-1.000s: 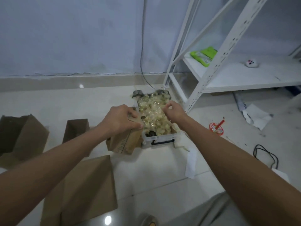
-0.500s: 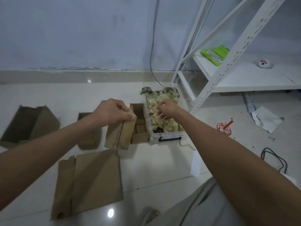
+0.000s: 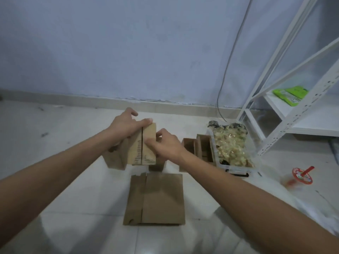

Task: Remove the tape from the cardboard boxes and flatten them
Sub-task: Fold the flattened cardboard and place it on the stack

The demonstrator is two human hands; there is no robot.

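I hold the box [image 3: 142, 145] up over the floor [image 3: 55, 143], its two flaps meeting at a centre seam. My left hand [image 3: 125, 125] grips the far side, thumb flat on top; my right hand [image 3: 166, 145] pinches at the seam. I should probably find the tape's end and peel along the seam, slowly. Matte brown cardboard; a flattened box [image 3: 156, 198] lies below.

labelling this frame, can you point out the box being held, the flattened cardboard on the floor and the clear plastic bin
held box [image 3: 147, 143], head view, on its top flap right of the seam
flattened cardboard [image 3: 163, 198], head view, middle of its wide panel
clear plastic bin [image 3: 236, 166], head view, on its near wall
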